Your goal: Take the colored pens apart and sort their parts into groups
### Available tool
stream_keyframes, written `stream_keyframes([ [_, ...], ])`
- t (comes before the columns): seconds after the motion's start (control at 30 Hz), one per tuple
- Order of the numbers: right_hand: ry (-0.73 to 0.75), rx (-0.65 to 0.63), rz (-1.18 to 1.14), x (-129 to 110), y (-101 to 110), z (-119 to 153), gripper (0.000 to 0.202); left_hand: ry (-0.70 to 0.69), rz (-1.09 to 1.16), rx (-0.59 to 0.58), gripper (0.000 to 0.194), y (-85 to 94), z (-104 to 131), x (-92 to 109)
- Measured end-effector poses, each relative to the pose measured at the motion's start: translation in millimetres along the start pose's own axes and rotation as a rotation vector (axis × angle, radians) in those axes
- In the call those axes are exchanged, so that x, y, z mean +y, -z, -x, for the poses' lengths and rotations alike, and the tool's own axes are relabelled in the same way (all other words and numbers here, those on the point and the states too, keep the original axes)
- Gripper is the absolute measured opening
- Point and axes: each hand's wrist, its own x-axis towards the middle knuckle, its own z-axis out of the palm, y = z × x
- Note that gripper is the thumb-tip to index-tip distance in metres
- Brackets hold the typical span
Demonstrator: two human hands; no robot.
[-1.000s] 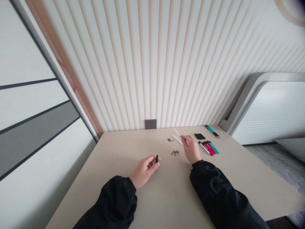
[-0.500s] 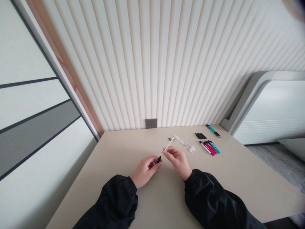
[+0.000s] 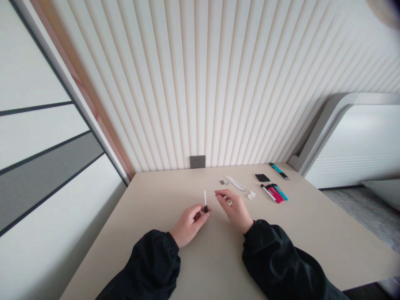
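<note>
My left hand [image 3: 190,225] pinches a short black pen grip [image 3: 206,208] between thumb and fingers. A thin white pen refill [image 3: 205,196] stands almost upright out of its top. To the right, my right hand [image 3: 233,207] is off the refill, with thumb and fingers apart. A small pale patch shows inside its curled fingers; I cannot tell what it is. Beyond this hand lie several loose white refills [image 3: 235,183] and several small white pieces [image 3: 251,195].
Several black grips [image 3: 262,178] lie in a row at the back right of the table [image 3: 150,200]. Near them are white, red and teal pen barrels [image 3: 275,193] and a teal-and-black pen [image 3: 279,171]. Small grey bits [image 3: 222,182] lie near the refills. A socket [image 3: 198,161] is on the wall.
My right hand has let go of the refill and opened slightly away to the right. The refill has swung from a rightward tilt to nearly upright in my left hand.
</note>
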Motion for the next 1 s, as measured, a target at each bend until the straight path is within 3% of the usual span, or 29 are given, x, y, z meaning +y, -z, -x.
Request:
stream_keyframes([
  [0.07,0.014,0.060,0.211,11,12,-4,0.023,-0.007,-0.008,0.009,0.032,0.5,0,-1],
  [0.17,-0.006,0.052,0.495,24,29,-6,0.022,-0.055,-0.019,0.036,0.028,1.7,0,-1],
  [0.33,-0.022,-0.053,0.659,33,33,-4,0.021,-0.020,0.050,0.068,0.032,2.1,-1,-5],
  [0.53,0.037,-0.107,0.684,30,24,-2,0.020,0.046,0.226,0.057,0.042,-0.6,-3,-13],
  [0.8,0.028,-0.148,0.675,33,26,-3,0.018,0.102,0.354,0.068,0.035,1.6,-4,-6],
  [1.0,0.116,-0.032,0.327,20,21,-3,0.019,0.127,0.420,0.105,0.032,3.3,-4,-3],
])
